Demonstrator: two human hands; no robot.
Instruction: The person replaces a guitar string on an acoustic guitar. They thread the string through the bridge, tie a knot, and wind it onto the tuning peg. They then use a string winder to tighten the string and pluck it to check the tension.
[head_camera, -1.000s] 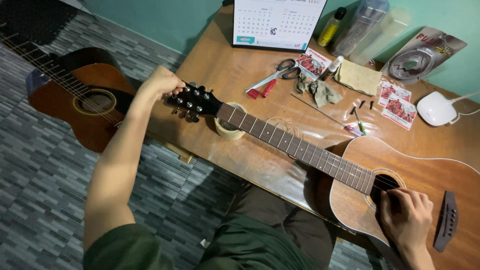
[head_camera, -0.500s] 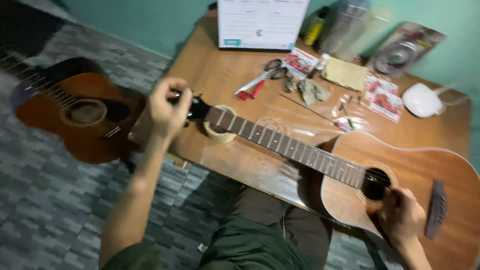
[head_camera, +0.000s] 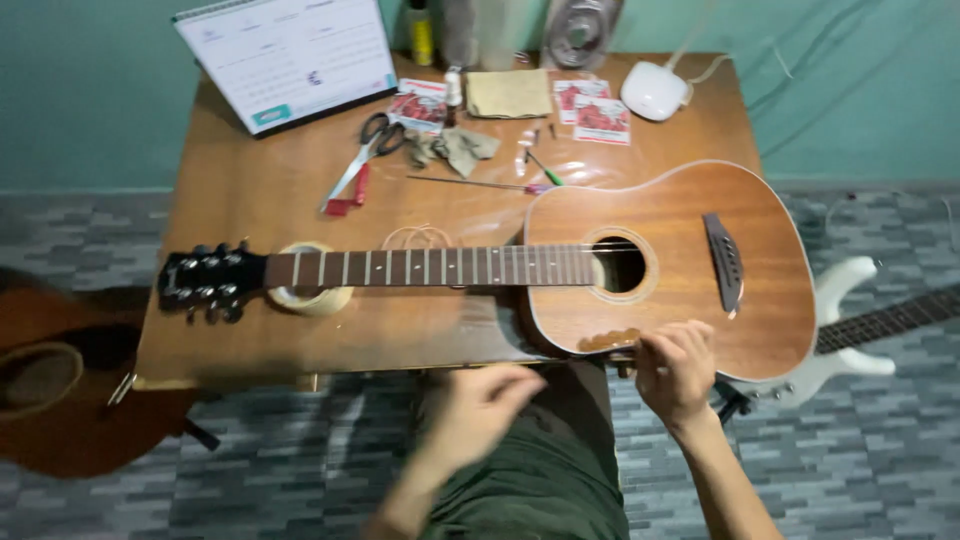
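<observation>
A brown acoustic guitar lies flat across the wooden table, black headstock to the left. Its neck rests on a roll of tape. My right hand is at the near edge of the guitar body, fingers curled over the rim. My left hand is blurred above my lap, just off the table's near edge; it holds nothing and touches nothing. A thin coil of guitar string lies behind the neck.
At the back of the table are a desk calendar, scissors, string packets, cloths and a white device. Another acoustic guitar lies on the floor at left, a white electric guitar at right.
My left hand has let go of the headstock and drawn back toward my lap. My right hand moved from near the sound hole to the body's near edge. The view has swung round.
</observation>
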